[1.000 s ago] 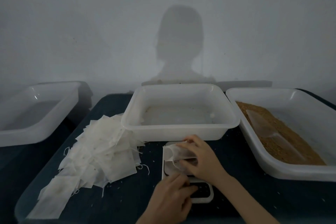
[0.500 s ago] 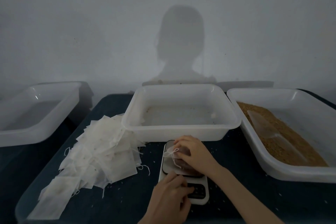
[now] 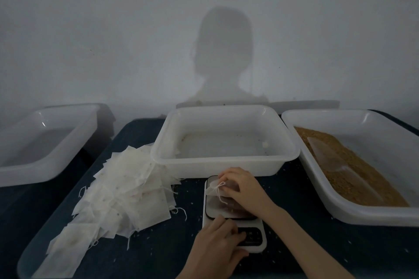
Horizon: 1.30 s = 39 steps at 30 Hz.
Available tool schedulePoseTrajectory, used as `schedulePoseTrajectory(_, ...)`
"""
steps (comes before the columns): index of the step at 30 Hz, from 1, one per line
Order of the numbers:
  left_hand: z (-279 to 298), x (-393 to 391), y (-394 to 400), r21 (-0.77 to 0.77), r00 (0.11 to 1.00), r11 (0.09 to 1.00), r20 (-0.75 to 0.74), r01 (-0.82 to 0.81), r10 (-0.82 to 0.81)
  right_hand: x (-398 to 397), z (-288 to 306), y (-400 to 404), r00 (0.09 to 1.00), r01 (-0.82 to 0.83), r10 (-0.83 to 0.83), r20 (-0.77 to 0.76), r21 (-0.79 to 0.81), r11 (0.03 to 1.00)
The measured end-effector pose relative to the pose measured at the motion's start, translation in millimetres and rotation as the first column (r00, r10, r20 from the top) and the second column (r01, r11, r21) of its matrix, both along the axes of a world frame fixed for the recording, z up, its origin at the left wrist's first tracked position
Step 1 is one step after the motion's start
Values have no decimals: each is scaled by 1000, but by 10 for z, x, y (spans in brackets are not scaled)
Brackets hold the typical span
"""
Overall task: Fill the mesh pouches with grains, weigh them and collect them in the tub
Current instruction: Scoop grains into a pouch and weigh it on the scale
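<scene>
A small white scale (image 3: 258, 225) sits on the dark table in front of the middle white tub (image 3: 223, 161). A filled mesh pouch (image 3: 215, 188) with a drawstring lies on the scale's platform, and my right hand (image 3: 244, 188) grips it from the right. My left hand (image 3: 217, 247) rests at the scale's front left corner, fingers curled at its display panel. A heap of empty mesh pouches (image 3: 122, 197) lies to the left. The right tub (image 3: 362, 213) holds brown grains (image 3: 353, 179) with a clear scoop (image 3: 328, 161) lying in them.
A third white tub (image 3: 40, 165) stands at the far left, off the dark table. Loose grains are scattered on the table around the scale. A plain wall with a person's shadow rises right behind the tubs.
My right hand has lowered the pouch onto the scale's platform and its neck is now drawn together. The left hand stays at the scale's front.
</scene>
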<state>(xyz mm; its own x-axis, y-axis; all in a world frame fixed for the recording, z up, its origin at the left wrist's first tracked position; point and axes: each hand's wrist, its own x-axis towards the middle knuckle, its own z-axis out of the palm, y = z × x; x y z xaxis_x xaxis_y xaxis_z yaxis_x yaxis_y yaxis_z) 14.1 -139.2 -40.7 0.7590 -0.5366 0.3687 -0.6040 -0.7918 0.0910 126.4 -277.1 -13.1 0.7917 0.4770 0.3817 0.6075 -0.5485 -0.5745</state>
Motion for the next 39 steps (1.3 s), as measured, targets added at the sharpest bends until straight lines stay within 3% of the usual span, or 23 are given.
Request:
schedulePoseTrajectory(8,40,58,-56,30,1000,999,1,-25,25,19,13,-8,1000,-5,6,-18,32,999)
schedulePoseTrajectory(10,89,46,-37,-30,999,999,-30,-35,34,13,34,-18,999,-5,8,-32,98,995)
schedulePoseTrajectory(12,138,37,19,-201,993,978,-107,-65,44,3,63,-40,998,23,-13,-54,196,980)
schedulePoseTrajectory(16,246,183,259,-485,950,823,-238,-295,201,-2,173,-98,985,162,-129,-114,362,918)
schedulePoseTrajectory(20,268,409,495,-661,886,593,-384,-460,259,-16,274,-159,968,237,-171,-184,439,867)
schedulePoseTrajectory(22,234,482,524,-709,865,497,-436,-500,248,-25,290,-187,964,246,-166,-209,454,856)
schedulePoseTrajectory(25,182,538,486,-730,849,435,-469,-527,243,-37,311,-206,964,246,-165,-208,466,850)
schedulePoseTrajectory(29,155,521,403,-699,865,512,-436,-500,250,-24,323,-255,964,255,-180,-198,481,839)
schedulePoseTrajectory(32,139,448,342,-614,904,664,-310,-426,293,-10,326,-287,963,262,-191,-192,476,839)
schedulePoseTrajectory(35,105,360,283,-532,962,802,-142,-273,234,-11,336,-290,962,266,-200,-186,480,836)
schedulePoseTrajectory(37,96,377,278,-527,956,798,-160,-293,246,-19,337,-273,964,256,-189,-184,470,845)
schedulePoseTrajectory(39,109,447,309,-562,920,728,-240,-393,311,-38,331,-239,967,240,-169,-193,454,858)
